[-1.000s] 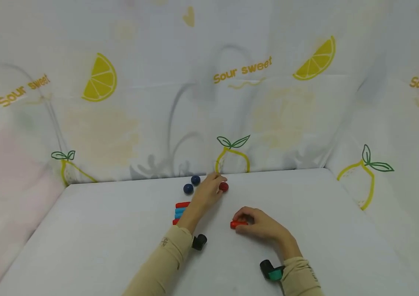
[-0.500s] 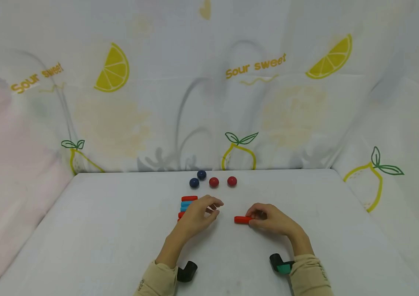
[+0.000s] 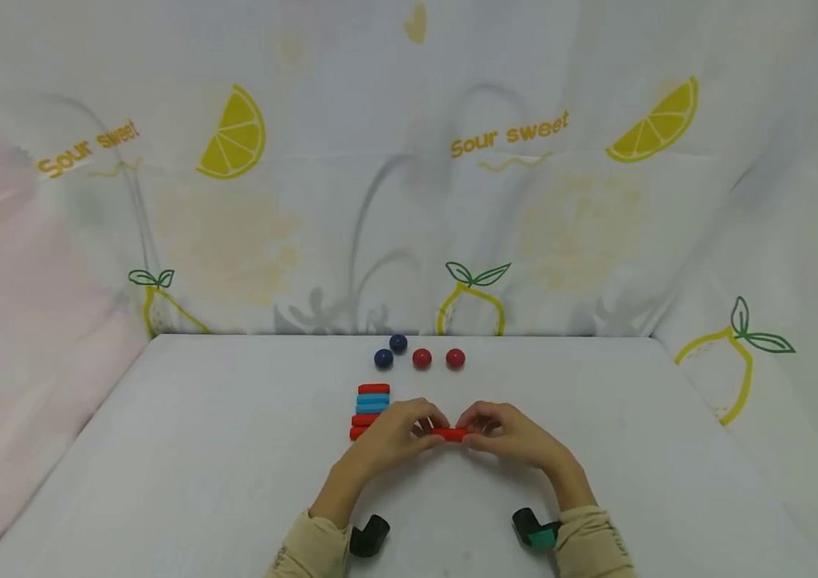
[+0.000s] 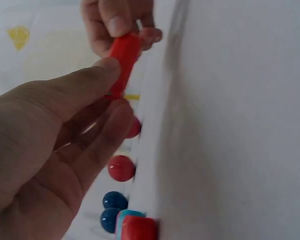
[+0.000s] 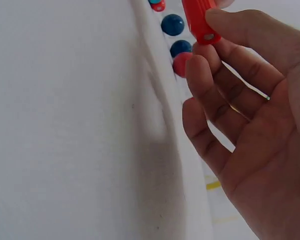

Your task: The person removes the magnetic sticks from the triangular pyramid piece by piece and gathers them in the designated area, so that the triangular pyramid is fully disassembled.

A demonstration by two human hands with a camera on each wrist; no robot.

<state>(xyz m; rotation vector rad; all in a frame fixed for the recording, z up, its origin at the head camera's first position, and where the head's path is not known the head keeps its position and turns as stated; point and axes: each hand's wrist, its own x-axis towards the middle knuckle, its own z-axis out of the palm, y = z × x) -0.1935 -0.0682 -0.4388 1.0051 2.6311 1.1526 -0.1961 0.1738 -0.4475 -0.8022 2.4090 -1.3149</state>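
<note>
Between the two hands is a short red rod-shaped block (image 3: pixel 449 434), low over the white table in the head view. My left hand (image 3: pixel 392 437) pinches its left end with thumb and fingers. The right hand (image 3: pixel 513 437) pinches the opposite end. In the left wrist view the red block (image 4: pixel 124 62) runs from one hand to the other. In the right wrist view, the thumb and a finger hold the block's end (image 5: pixel 202 22), which shows a small pale spot. A row of similar red blocks (image 3: pixel 374 389) and light blue blocks (image 3: pixel 373 399) lies beside the left hand, partly hidden by it.
Behind the hands, two dark blue balls (image 3: pixel 383 359) and two red balls (image 3: pixel 421 358) rest near the far edge of the white table (image 3: pixel 199 449). A lemon-print curtain (image 3: pixel 351 201) hangs behind it. Black wrist devices (image 3: pixel 370 536) sit at both cuffs.
My left hand has come back from a red ball near the far edge, leaving it there, and now grips the red block's left end. The right hand keeps holding the block.
</note>
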